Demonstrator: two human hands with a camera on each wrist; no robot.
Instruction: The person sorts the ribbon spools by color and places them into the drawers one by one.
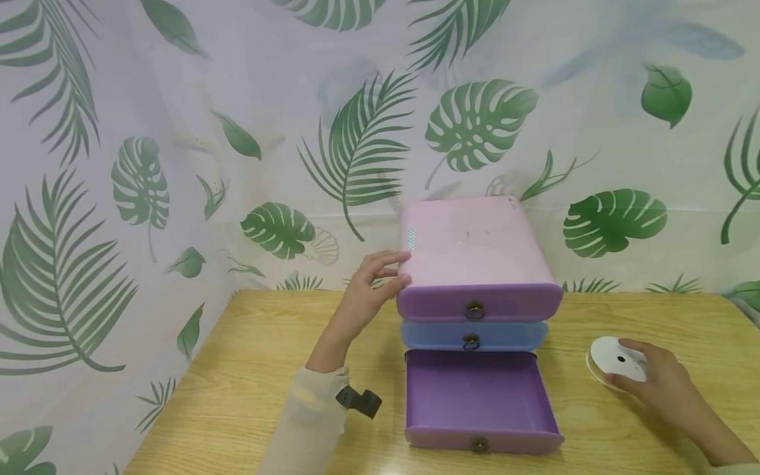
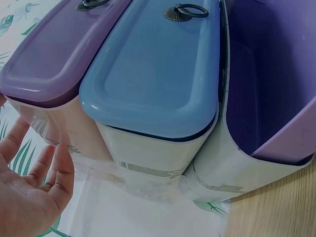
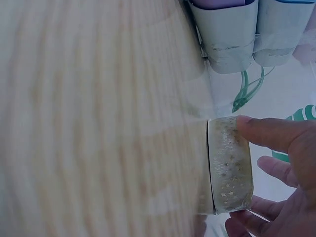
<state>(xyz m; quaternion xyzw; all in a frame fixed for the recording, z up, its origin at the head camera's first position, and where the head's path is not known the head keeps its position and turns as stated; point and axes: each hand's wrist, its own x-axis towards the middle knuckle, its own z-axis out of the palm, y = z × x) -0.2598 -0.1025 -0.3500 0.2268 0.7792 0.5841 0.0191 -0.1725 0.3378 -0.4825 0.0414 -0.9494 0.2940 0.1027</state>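
A small drawer unit (image 1: 463,244) has a pale pink top, with a purple top drawer (image 1: 439,303) and a blue middle drawer (image 1: 439,335), both closed. The purple bottom drawer (image 1: 475,396) is pulled out and bare inside. My left hand (image 1: 371,290) rests its fingertips against the unit's upper left side, its fingers extended in the left wrist view. On the table to the right, my right hand (image 1: 665,382) grips a white ribbon spool (image 1: 607,356) between thumb and fingers. Sheer ribbon with gold stars (image 3: 230,173) shows round its edge in the right wrist view.
The wooden table (image 1: 255,396) bears the unit near its back edge. Behind stands a white cloth (image 1: 368,59) with green leaf prints. Each drawer front carries a ring pull, such as the middle one (image 2: 190,11). A black strap (image 1: 359,400) hangs at my left sleeve.
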